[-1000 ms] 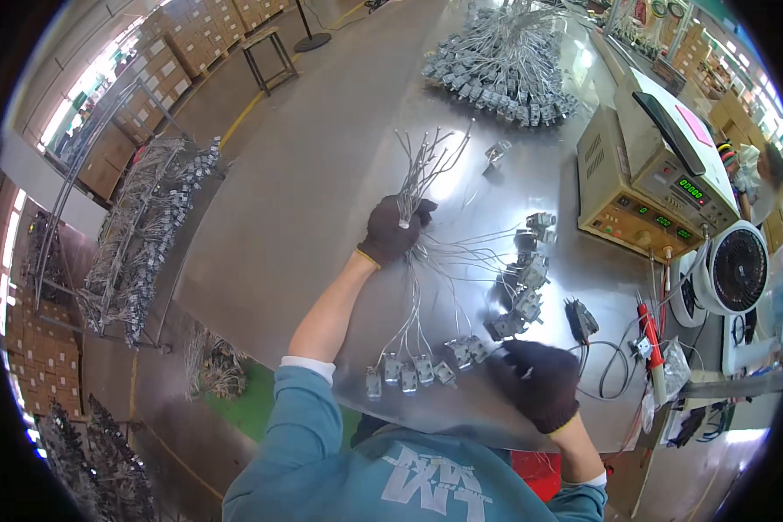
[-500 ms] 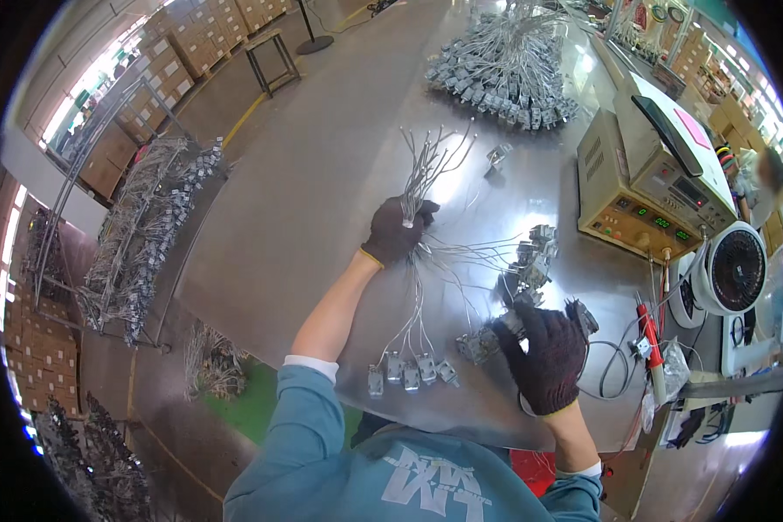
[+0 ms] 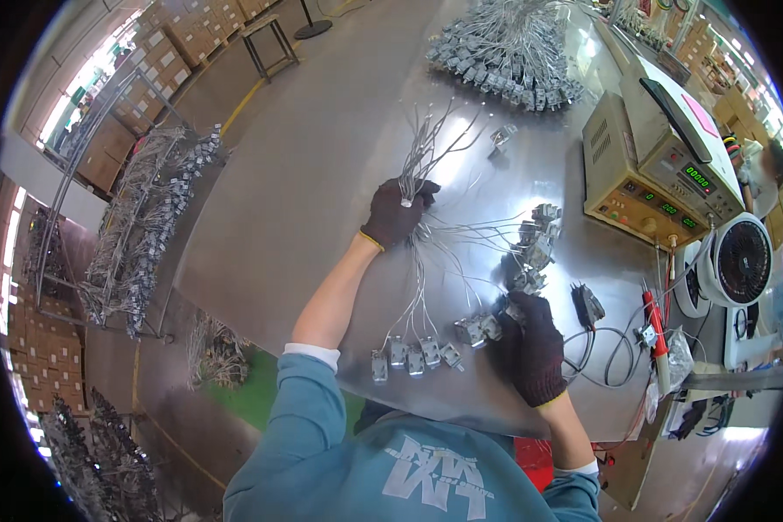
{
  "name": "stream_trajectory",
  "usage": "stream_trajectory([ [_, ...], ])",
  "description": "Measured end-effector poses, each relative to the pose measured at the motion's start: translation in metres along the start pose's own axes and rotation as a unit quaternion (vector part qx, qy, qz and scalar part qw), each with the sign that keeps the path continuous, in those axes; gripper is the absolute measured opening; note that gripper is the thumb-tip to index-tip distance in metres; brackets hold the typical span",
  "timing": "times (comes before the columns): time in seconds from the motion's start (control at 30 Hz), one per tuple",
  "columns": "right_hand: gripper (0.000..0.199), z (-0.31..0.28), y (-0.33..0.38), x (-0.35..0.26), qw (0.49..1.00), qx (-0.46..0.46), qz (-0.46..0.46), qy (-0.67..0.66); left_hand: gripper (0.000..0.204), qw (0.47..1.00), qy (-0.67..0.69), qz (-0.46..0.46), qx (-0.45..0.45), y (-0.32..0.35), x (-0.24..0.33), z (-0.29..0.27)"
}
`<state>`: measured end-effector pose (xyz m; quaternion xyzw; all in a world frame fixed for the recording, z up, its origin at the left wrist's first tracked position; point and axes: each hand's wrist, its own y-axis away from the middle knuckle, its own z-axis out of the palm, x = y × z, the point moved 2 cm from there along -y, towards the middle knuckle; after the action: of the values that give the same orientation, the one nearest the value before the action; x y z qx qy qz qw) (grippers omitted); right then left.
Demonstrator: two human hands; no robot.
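My left hand, in a dark knit glove, is closed around a bundle of thin grey wires. Their loose ends fan upward, and the other ends spread down and right to small metal blocks. A row of these blocks lies by the near table edge; more metal blocks form a curved cluster at the right. My right hand, gloved alike, has its fingers bent over one metal block in that cluster. The glove partly hides this block. Beside that hand rests a black connector on a grey cable.
A large heap of wired blocks lies at the far side of the metal table. Cream-coloured test instruments, a fan and red probes stand right. A rack of wired parts is left of the table.
My right hand has moved slightly left, away from the black connector, its fingers now more bent over the cluster. My left hand keeps the wires. The upper instrument's display is now brightly lit.
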<state>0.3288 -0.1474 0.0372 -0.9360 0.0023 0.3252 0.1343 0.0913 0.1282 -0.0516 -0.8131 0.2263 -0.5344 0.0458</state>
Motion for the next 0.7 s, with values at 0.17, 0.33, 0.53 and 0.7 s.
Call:
stream_trajectory([
  [0.17,0.040,-0.008,0.007,0.014,0.995,-0.061,-0.061,-0.045,0.030,1.000,-0.018,0.000,0.003,0.002,0.002,-0.001],
  [0.33,0.041,-0.036,0.002,0.009,0.967,-0.191,-0.046,-0.161,0.041,0.999,0.044,-0.026,-0.012,0.001,0.005,0.000],
  [0.53,0.066,-0.039,-0.031,0.047,0.997,0.056,0.041,-0.037,0.043,0.996,0.060,-0.063,-0.019,0.000,0.009,-0.002],
  [0.7,0.096,-0.003,-0.019,0.058,0.974,-0.028,0.118,-0.191,0.042,0.996,0.076,-0.041,0.008,0.006,0.001,-0.001],
])
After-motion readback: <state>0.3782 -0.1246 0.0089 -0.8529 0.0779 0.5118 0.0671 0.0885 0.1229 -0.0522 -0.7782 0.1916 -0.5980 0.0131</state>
